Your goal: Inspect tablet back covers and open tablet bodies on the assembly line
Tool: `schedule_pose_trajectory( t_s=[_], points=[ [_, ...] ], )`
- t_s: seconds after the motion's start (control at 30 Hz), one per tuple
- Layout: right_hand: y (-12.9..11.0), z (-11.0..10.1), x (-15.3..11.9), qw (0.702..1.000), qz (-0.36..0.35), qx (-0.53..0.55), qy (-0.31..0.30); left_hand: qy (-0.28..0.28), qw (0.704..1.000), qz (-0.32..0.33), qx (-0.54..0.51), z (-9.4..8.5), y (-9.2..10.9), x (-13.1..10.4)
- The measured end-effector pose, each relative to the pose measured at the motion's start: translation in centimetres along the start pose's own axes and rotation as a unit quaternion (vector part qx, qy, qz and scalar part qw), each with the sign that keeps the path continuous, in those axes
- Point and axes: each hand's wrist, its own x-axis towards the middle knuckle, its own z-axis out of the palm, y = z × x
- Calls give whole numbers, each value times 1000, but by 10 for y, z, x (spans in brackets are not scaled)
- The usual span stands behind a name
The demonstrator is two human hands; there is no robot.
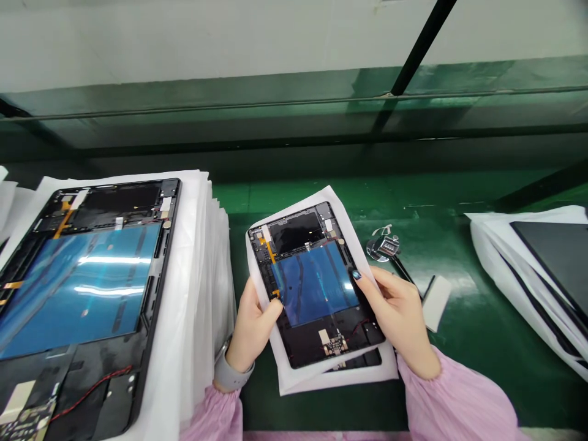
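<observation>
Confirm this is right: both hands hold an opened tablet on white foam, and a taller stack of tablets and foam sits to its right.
Not quite. The head view shows the taller stack to the left of the held tablet, not its right. Left hand and right hand do hold it on white foam.

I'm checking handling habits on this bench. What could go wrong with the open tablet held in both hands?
1. The right hand has a fingertip on the blue film of the open tablet; it may smudge or press it.
2. The left hand thumb lies near the orange flex cable, which might snag.
3. The tablet rides on loose white sheets and could slide off.
</observation>
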Motion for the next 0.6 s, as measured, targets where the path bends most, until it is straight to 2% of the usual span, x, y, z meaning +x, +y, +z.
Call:
schedule_pose_trajectory(
  t_s=[0.13,0.33,0.5,0.6],
  points=[
    [-2,-1,2,995,67,67,-26,12,1000,3,11,-1,1,0],
    [-4,-7,4,971,155,172,-65,21,1000,-9,0,-6,-2,-4],
    [-5,-9,2,950,189,235,-84,-23,995,-21,-90,-13,-11,-13],
    [-5,-11,1,926,225,287,-95,-51,993,-13,-102,-16,-16,-16]
  ],
)
